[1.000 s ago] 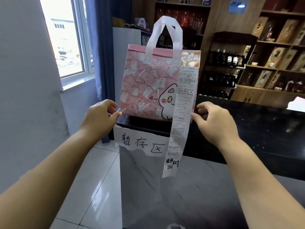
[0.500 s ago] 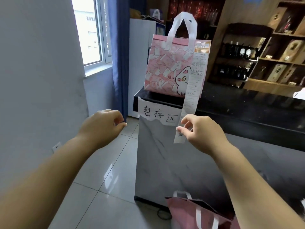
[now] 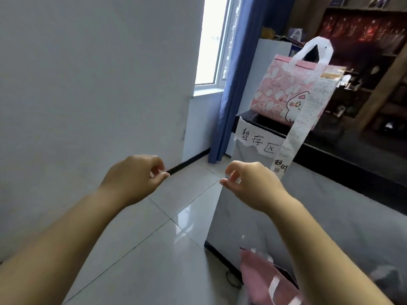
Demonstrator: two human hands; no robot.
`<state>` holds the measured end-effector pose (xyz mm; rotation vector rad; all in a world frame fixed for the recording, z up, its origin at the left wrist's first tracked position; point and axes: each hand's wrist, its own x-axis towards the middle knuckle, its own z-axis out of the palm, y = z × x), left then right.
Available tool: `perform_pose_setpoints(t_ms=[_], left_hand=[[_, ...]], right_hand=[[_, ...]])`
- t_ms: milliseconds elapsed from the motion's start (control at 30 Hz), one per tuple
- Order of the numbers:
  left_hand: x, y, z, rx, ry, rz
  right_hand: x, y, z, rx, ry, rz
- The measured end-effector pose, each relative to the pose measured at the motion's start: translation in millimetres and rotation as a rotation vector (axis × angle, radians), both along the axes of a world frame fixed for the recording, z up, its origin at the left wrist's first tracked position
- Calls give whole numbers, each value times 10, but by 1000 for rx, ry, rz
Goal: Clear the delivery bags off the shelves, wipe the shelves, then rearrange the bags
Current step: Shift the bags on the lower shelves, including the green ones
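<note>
The head camera looks down past both forearms at the corner of a counter (image 3: 352,159). A pink delivery bag (image 3: 284,93) stands upright on the counter's black top at its near end. It is directly above a torn paper sign (image 3: 257,142) with handwriting, taped to the edge, which seems to mark this spot as a holding place for bags taken off the shelves. A long receipt (image 3: 308,111) is fixed near the bag's top and hangs down over the counter's front, its lower end passing just behind the right hand (image 3: 253,186). That hand hovers below the bag with its fingers loosely curled and its thumb apart from them. It grips nothing, and the fingertips are clear of the receipt. The left hand (image 3: 132,179) hangs at about the same height over the tiled floor (image 3: 132,249), well apart from the counter. Its fingers are also loosely curled, thumb near the forefinger, and it holds nothing. With both hands free and the bag resting on its own, this bag looks parked. A second pink bag (image 3: 259,280) sits low by the foot of the counter, blurred and partly hidden by the right forearm, so whether it rests on the floor is hard to say. Beyond the counter are a blue curtain (image 3: 233,84), a bright window (image 3: 211,40) and dark wooden shelves (image 3: 363,29).
</note>
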<state>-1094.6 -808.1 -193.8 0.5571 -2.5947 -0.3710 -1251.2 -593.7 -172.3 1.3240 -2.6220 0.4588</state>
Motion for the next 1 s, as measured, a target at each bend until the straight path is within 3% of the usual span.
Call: perform_pose_setpoints(t_ms=[400,1000], left_hand=[[2805,650,-197,62,-135,441],[7694,1843,-161,189,-186,1094]], right_hand=[[1941,-397,-223,60,-104,439],[6500,-611,-251,129,-221,1045]])
